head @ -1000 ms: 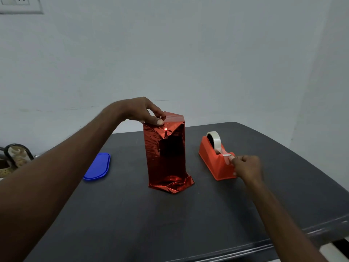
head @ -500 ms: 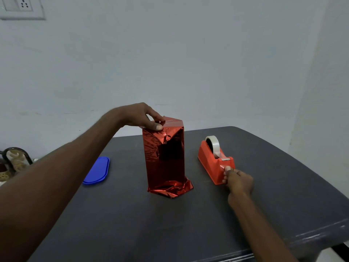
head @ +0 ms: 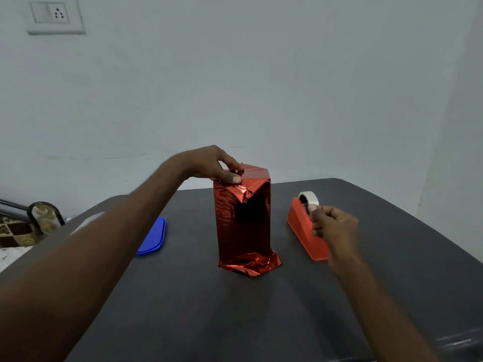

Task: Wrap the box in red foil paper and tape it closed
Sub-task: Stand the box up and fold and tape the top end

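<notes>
Upright beside the tape dispenser [head: 307, 228] on the tabletop [head: 261, 322], the foil-wrapped box [head: 243, 220] looks light, crinkly and slippery, so the left hand [head: 211, 165] pinches its top fold while the right hand [head: 333, 227] pinches tape.

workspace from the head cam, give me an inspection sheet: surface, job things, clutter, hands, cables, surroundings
surface: dark grey table, matte.
job's things: foil-wrapped box stands upright, top fold not taped, foil crumpled at its base; orange tape dispenser stands apart to its right.
clutter: blue lid lies flat left of the box.
grippers: left hand pinches the top fold; right hand at the dispenser, pinching at the tape end.
cables: nothing seen.
surroundings: pale wall, wall socket upper left.
</notes>
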Demonstrator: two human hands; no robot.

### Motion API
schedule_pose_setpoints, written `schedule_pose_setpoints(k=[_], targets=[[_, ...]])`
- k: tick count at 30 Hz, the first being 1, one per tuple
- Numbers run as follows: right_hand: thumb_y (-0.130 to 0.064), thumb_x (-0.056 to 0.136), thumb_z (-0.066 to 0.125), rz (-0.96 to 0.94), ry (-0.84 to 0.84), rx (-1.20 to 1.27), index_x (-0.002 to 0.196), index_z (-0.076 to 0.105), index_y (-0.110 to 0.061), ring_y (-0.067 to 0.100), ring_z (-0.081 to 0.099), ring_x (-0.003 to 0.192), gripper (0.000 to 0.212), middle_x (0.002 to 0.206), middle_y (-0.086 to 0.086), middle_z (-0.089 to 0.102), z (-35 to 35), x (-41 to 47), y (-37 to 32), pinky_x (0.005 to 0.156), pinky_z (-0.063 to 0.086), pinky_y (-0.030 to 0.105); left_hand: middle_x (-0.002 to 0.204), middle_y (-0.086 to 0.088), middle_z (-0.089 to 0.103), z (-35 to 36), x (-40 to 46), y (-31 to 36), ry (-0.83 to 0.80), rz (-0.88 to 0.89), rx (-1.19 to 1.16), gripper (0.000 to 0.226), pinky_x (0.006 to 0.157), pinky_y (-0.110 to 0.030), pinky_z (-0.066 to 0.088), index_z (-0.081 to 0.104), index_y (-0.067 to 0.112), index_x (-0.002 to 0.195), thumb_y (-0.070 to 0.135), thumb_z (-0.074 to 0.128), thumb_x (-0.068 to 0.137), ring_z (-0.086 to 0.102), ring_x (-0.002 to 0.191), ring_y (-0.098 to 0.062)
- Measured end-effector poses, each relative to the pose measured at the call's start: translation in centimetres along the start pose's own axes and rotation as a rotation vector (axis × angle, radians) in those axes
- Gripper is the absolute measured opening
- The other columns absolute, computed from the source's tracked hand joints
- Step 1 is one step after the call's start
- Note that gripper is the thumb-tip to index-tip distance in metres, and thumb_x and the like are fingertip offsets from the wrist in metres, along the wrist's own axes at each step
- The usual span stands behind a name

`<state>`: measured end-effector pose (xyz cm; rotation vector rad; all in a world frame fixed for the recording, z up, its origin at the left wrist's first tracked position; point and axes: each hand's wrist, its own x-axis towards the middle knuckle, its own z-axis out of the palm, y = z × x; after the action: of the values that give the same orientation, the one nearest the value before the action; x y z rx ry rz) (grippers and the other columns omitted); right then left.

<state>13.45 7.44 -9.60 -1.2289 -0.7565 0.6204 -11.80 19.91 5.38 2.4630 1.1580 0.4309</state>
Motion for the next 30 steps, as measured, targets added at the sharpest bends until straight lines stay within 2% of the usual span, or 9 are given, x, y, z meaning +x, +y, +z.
schedule_pose_setpoints(k=[5,8,13,15,18,20,23,27,30], targets=[[-0.014,0.091,0.071,-0.091,-0.199,-0.005,0.072,0.064,-0.007,0.009,0.045,0.046,0.021,0.057,0.002,0.056,3.0,0.2,-5.6,0.038,0.037,0.014,0.105,0.025,0.059,0.1,-0.2,0.0,0.003,0.015,0.003,0.043,0.069,-0.008,0.046,0.071,0.026,0.122,0.035,0.079,0.081,0.059,0.076,0.018],[-0.016,0.087,0.076,-0.180,-0.267,-0.099,0.070,0.067,-0.007,0.011,0.048,0.049,0.021,0.061,0.002,0.063,5.2,1.3,-7.7,0.045,0.043,0.020,0.111,0.015,0.062,0.0,-0.3,-0.1,0.000,0.024,0.001,0.044,0.073,-0.009,0.048,0.070,0.025,0.123,0.036,0.079,0.081,0.059,0.074,0.019],[-0.024,0.082,0.080,-0.306,-0.408,-0.394,0.070,0.071,-0.007,0.015,0.045,0.049,0.023,0.072,0.006,0.072,8.2,3.2,-10.5,0.050,0.041,0.025,0.122,0.006,0.065,0.0,-0.3,-0.1,-0.011,0.034,0.015,0.046,0.079,-0.012,0.048,0.069,0.028,0.123,0.040,0.080,0.080,0.061,0.077,0.013],[-0.024,0.081,0.081,-0.290,-0.451,-0.494,0.069,0.072,-0.006,0.015,0.041,0.047,0.023,0.071,0.010,0.071,9.5,3.8,-11.4,0.051,0.038,0.025,0.122,0.005,0.067,0.0,-0.3,-0.2,-0.017,0.036,0.007,0.047,0.084,-0.018,0.050,0.069,0.028,0.123,0.040,0.080,0.080,0.062,0.080,0.008],[-0.023,0.079,0.082,-0.261,-0.496,-0.651,0.072,0.074,-0.001,0.016,0.038,0.046,0.025,0.057,0.010,0.059,11.3,4.2,-12.2,0.050,0.033,0.025,0.114,0.008,0.069,-0.1,-0.3,-0.3,-0.015,0.024,-0.005,0.049,0.089,-0.025,0.052,0.068,0.026,0.125,0.040,0.080,0.079,0.063,0.081,0.003],[-0.022,0.079,0.082,-0.246,-0.516,-0.729,0.076,0.075,0.001,0.016,0.040,0.047,0.024,0.057,0.006,0.057,12.1,4.4,-12.4,0.050,0.034,0.025,0.107,0.012,0.069,-0.1,-0.3,-0.3,-0.015,0.020,-0.009,0.051,0.090,-0.028,0.054,0.068,0.025,0.125,0.040,0.081,0.079,0.063,0.080,0.002],[-0.023,0.078,0.083,-0.262,-0.540,-0.829,0.080,0.077,-0.002,0.019,0.052,0.057,0.022,0.070,0.007,0.067,13.0,5.0,-12.1,0.053,0.040,0.027,0.114,0.009,0.068,-0.1,-0.4,-0.3,-0.005,0.029,-0.006,0.049,0.092,-0.032,0.054,0.069,0.026,0.124,0.040,0.081,0.078,0.064,0.083,0.000],[-0.049,0.071,0.084,-0.364,-0.427,-1.090,0.080,0.074,-0.012,0.021,0.068,0.080,0.040,0.078,0.003,0.072,13.6,5.5,-11.3,0.072,0.055,0.035,0.120,0.007,0.068,-0.1,-0.4,-0.3,-0.004,0.040,0.004,0.045,0.094,-0.034,0.054,0.071,0.030,0.120,0.040,0.081,0.078,0.064,0.084,-0.001],[-0.063,0.070,0.076,-0.368,-0.341,-1.168,0.078,0.067,-0.013,0.021,0.065,0.075,0.052,0.074,0.001,0.067,13.2,5.8,-11.0,0.062,0.046,0.029,0.121,0.007,0.067,-0.1,-0.4,-0.3,-0.011,0.035,-0.013,0.044,0.091,-0.029,0.054,0.071,0.030,0.120,0.039,0.081,0.078,0.064,0.080,0.004]])
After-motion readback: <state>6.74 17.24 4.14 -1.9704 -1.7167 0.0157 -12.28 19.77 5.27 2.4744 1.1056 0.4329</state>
